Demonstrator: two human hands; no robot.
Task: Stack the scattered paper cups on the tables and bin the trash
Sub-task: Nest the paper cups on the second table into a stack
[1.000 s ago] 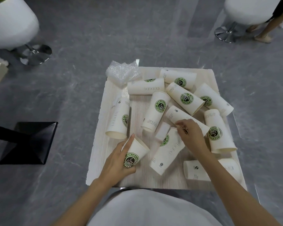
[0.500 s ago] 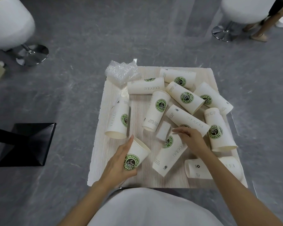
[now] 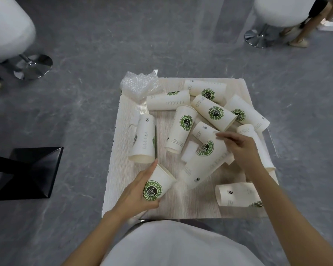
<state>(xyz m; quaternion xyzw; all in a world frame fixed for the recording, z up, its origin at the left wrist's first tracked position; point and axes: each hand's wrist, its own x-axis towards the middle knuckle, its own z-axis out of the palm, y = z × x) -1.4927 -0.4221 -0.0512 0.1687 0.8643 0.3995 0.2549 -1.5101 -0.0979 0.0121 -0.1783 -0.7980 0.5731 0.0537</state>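
Several white paper cups with green coffee logos lie scattered on a small square pale-wood table [image 3: 121, 181]. My left hand [image 3: 136, 194] grips one cup [image 3: 158, 186] near the front left, its mouth tilted up and away. My right hand [image 3: 240, 148] grips a long cup [image 3: 204, 164] lying in the middle, fingers curled over its upper end. A crumpled wad of bubble wrap [image 3: 139, 86] sits at the table's far left corner. A small white paper scrap [image 3: 188, 153] lies between the middle cups.
White swivel stools stand on the grey floor at the far left [image 3: 6, 29] and far right [image 3: 277, 10]. A black table base [image 3: 29, 172] sits on the floor to the left. Someone's legs [image 3: 304, 29] show at the top right.
My right hand has closed on the long middle cup and raised its upper end, swinging it more upright. My left hand keeps its cup in about the same place.
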